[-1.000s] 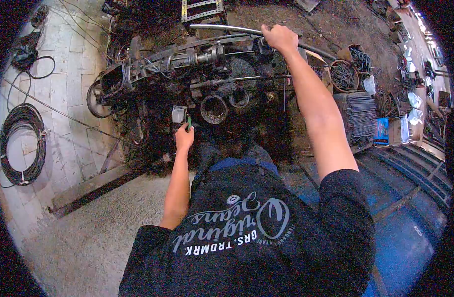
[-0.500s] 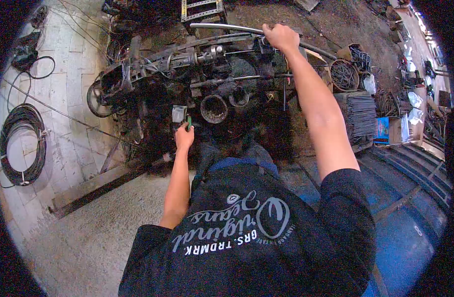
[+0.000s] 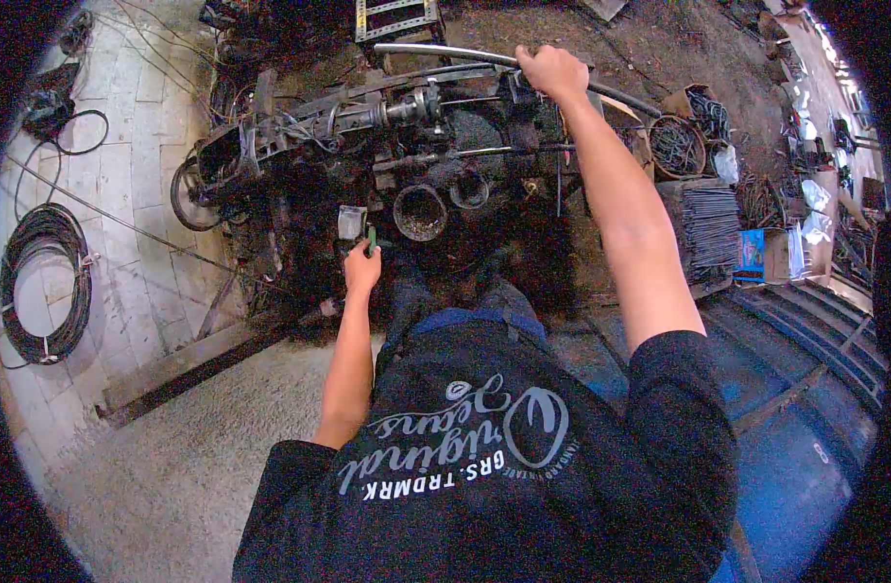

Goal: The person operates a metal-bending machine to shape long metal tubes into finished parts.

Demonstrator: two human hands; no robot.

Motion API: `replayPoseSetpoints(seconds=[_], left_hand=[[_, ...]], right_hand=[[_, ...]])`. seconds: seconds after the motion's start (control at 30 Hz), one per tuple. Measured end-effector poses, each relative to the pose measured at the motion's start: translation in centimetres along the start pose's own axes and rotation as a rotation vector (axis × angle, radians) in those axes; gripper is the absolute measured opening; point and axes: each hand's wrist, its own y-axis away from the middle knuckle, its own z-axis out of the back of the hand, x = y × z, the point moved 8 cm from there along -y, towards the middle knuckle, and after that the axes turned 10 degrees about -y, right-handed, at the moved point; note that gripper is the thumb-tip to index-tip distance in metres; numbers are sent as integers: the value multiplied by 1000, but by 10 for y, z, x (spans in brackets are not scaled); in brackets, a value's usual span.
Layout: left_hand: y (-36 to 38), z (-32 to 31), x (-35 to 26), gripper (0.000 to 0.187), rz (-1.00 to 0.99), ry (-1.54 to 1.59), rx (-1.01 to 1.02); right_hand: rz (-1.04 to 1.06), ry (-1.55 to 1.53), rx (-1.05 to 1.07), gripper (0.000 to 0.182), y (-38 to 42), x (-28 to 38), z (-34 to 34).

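Observation:
My right hand [image 3: 554, 74] is wrapped round a long metal rod [image 3: 445, 51] that runs across the far side of a dark, greasy machine [image 3: 300, 146]. The rod's bright left end sticks out past the machine's middle. Lower and to the left, my left hand [image 3: 362, 268] is closed about a green handle [image 3: 372, 243], next to a small grey box [image 3: 351, 222] on the machine's near side. Between my arms, a round cup-like opening [image 3: 420, 213] faces up, with a smaller one [image 3: 469, 189] beside it. A shiny spindle part [image 3: 407, 109] lies beyond them.
A bundle of thin rods [image 3: 710, 231] and a basket of wire pieces [image 3: 676, 148] stand at right. Blue ribbed metal [image 3: 795, 466] lies at lower right. A coil of black cable [image 3: 47, 284] rests on the pale floor at left. A slotted metal frame [image 3: 399, 19] stands at the back.
The shiny part on the spindle has changed its position, looking turned. Both hands stay nearly where they were, and the rod has barely shifted.

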Motion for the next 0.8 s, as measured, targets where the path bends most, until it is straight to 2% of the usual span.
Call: replayPoseSetpoints(seconds=[0.8], left_hand=[[-2, -6, 5, 40, -28, 35, -20]], right_hand=[[-5, 15, -8, 64, 4, -1, 6]])
